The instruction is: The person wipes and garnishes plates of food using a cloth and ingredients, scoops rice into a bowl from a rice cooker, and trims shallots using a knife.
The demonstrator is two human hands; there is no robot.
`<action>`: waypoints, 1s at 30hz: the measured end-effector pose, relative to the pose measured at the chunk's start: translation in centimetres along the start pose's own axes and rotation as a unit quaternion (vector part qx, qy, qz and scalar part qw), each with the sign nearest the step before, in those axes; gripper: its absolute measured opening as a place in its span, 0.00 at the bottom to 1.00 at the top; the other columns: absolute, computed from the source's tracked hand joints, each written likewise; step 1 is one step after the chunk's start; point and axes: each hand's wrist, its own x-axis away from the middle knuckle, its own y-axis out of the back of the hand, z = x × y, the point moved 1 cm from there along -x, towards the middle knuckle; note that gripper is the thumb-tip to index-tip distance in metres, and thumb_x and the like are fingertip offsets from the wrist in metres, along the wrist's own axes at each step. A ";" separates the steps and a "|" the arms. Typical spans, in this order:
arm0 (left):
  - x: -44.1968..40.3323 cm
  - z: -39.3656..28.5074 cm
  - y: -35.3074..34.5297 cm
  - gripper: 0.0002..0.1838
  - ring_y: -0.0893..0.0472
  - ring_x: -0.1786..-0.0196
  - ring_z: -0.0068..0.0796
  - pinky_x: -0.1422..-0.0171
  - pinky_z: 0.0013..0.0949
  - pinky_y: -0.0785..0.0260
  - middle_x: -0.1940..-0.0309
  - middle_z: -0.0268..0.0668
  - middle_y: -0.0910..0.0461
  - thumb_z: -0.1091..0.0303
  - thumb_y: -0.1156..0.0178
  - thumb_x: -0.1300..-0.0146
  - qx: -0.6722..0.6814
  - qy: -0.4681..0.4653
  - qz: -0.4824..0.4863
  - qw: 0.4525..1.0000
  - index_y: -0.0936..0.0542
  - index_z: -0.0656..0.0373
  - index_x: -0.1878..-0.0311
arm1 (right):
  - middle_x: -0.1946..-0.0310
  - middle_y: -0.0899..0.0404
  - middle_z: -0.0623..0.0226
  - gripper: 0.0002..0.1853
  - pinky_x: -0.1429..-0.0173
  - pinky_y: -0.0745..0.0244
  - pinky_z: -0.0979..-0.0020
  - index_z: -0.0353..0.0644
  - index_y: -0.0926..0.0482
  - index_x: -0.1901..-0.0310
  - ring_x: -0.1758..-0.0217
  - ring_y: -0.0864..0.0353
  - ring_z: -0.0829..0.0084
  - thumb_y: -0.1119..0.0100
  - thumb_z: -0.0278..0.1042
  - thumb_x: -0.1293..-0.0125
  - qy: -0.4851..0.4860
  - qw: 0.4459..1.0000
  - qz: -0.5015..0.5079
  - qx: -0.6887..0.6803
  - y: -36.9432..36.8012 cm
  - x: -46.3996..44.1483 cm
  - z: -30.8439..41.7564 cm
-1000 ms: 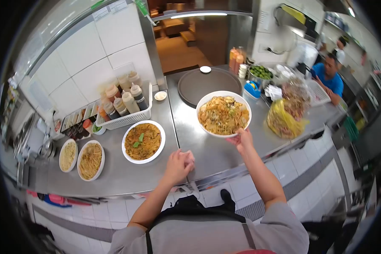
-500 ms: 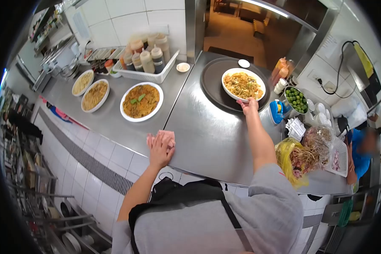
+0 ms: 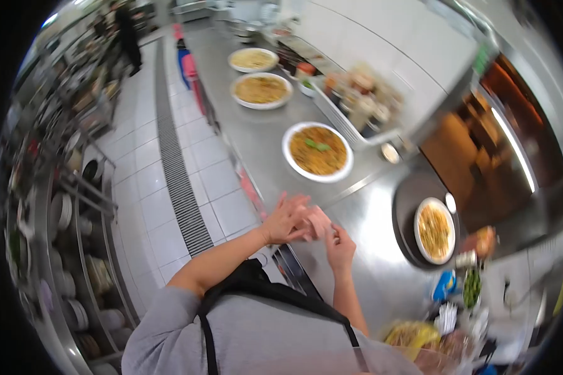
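A folded pink cloth (image 3: 319, 220) is up off the steel counter, between my two hands. My right hand (image 3: 340, 249) pinches its right edge between thumb and fingers. At the cloth's left side, my left hand (image 3: 286, 220) has its fingers stretched out and apart. Motion blur hides whether those fingers touch it. Beyond the hands, a white plate of noodles with green leaves (image 3: 319, 152) sits on the counter. To the right, an oval bowl of noodles (image 3: 435, 231) rests on a round dark tray (image 3: 406, 215), with neither hand on it.
Two more oval noodle dishes, a nearer one (image 3: 261, 91) and a farther one (image 3: 253, 59), stand along the counter (image 3: 256, 144). A white basket (image 3: 338, 112) holds several sauce bottles. Green citrus (image 3: 472, 287) and a yellow bag (image 3: 413, 335) lie at right. A person (image 3: 126, 37) stands far left.
My right hand has let go of the oval bowl on the tray and come to the cloth. The cloth has been lifted from the counter. My view has swung left.
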 end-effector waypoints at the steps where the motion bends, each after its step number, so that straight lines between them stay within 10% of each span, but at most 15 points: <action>1: 0.2 1.9 1.7 0.23 0.42 0.37 0.42 0.33 0.54 0.62 0.44 0.40 0.37 0.56 0.42 0.49 -0.002 -0.047 0.005 0.999 0.30 0.49 0.49 | 0.80 0.26 0.58 0.11 0.77 0.33 0.70 0.36 0.23 0.66 0.83 0.27 0.68 0.46 0.36 0.42 0.053 0.991 0.011 0.119 -1.6 -1.0 1.2; 3: 0.9 6.2 6.2 0.14 0.36 0.41 0.38 0.35 0.54 0.55 0.49 0.36 0.31 0.61 0.41 0.49 -0.016 -0.096 0.002 0.995 0.25 0.50 0.58 | 0.80 0.26 0.56 0.10 0.75 0.32 0.67 0.36 0.23 0.67 0.82 0.26 0.62 0.46 0.36 0.42 0.131 0.965 0.015 0.227 -5.3 -3.2 2.3; 10: 13.1 23.0 23.5 0.15 0.29 0.49 0.34 0.39 0.48 0.44 0.53 0.34 0.28 0.65 0.40 0.49 -0.162 0.224 0.010 0.961 0.25 0.50 0.56 | 0.82 0.27 0.53 0.11 0.70 0.33 0.67 0.34 0.24 0.75 0.77 0.26 0.58 0.48 0.33 0.41 0.104 0.985 0.135 0.038 -20.1 -12.4 14.8; 12: 15.6 27.3 27.6 0.14 0.28 0.49 0.29 0.45 0.44 0.36 0.53 0.35 0.27 0.63 0.44 0.44 0.198 0.442 -0.163 0.860 0.26 0.53 0.54 | 0.83 0.28 0.57 0.10 0.71 0.34 0.68 0.34 0.24 0.75 0.78 0.27 0.62 0.48 0.31 0.41 -0.066 0.942 0.233 -0.235 -25.8 -14.2 23.8; 13: 14.9 28.9 30.0 0.14 0.28 0.49 0.29 0.45 0.44 0.36 0.53 0.35 0.27 0.63 0.44 0.44 0.193 0.442 -0.171 0.859 0.26 0.53 0.54 | 0.81 0.28 0.59 0.08 0.71 0.33 0.69 0.34 0.25 0.74 0.76 0.27 0.64 0.47 0.30 0.42 0.058 0.942 0.256 -0.208 -30.1 -15.1 25.8; 15: 12.3 30.5 32.4 0.17 0.27 0.51 0.29 0.54 0.37 0.29 0.53 0.37 0.27 0.63 0.47 0.41 0.548 0.490 -0.213 0.644 0.28 0.56 0.49 | 0.77 0.28 0.62 0.06 0.69 0.32 0.72 0.35 0.25 0.70 0.71 0.26 0.66 0.45 0.29 0.44 0.238 0.896 0.317 -0.200 -37.6 -15.9 29.5; 16: 11.4 32.4 32.4 0.15 0.24 0.58 0.29 0.56 0.36 0.28 0.57 0.37 0.26 0.68 0.52 0.40 0.602 0.459 -0.197 0.623 0.28 0.58 0.50 | 0.74 0.28 0.63 0.05 0.67 0.31 0.73 0.36 0.25 0.68 0.69 0.25 0.67 0.44 0.28 0.44 0.289 0.860 0.354 -0.229 -40.8 -16.0 31.5; 20: 8.7 42.6 33.6 0.15 0.22 0.66 0.27 0.63 0.30 0.26 0.61 0.38 0.24 0.72 0.53 0.41 0.565 0.382 -0.195 0.705 0.28 0.60 0.50 | 0.68 0.26 0.65 0.07 0.61 0.30 0.75 0.37 0.27 0.65 0.64 0.25 0.70 0.43 0.25 0.46 0.294 0.893 0.252 -0.228 -51.1 -18.9 35.2; 22: 6.1 46.7 34.6 0.16 0.22 0.68 0.26 0.66 0.29 0.25 0.61 0.39 0.24 0.73 0.52 0.42 0.555 0.380 -0.200 0.713 0.29 0.61 0.50 | 0.65 0.25 0.66 0.09 0.58 0.30 0.76 0.39 0.28 0.62 0.62 0.26 0.73 0.44 0.24 0.46 -0.104 0.743 0.422 -0.509 -55.4 -21.2 32.6; 28: -1.1 59.8 40.6 0.23 0.23 0.65 0.24 0.66 0.25 0.29 0.59 0.39 0.24 0.68 0.41 0.46 0.381 0.388 -0.118 0.831 0.32 0.62 0.46 | 0.64 0.26 0.65 0.10 0.56 0.31 0.74 0.37 0.29 0.59 0.61 0.26 0.74 0.49 0.23 0.45 0.030 0.956 0.112 -0.270 -60.5 -42.8 30.2; 30: -0.2 67.0 42.0 0.21 0.24 0.61 0.24 0.61 0.25 0.31 0.58 0.38 0.25 0.69 0.42 0.45 0.367 0.390 -0.125 0.835 0.31 0.62 0.47 | 0.63 0.26 0.62 0.12 0.57 0.31 0.72 0.35 0.30 0.58 0.64 0.26 0.68 0.47 0.25 0.46 0.243 0.970 0.007 -0.013 -63.5 -49.8 28.6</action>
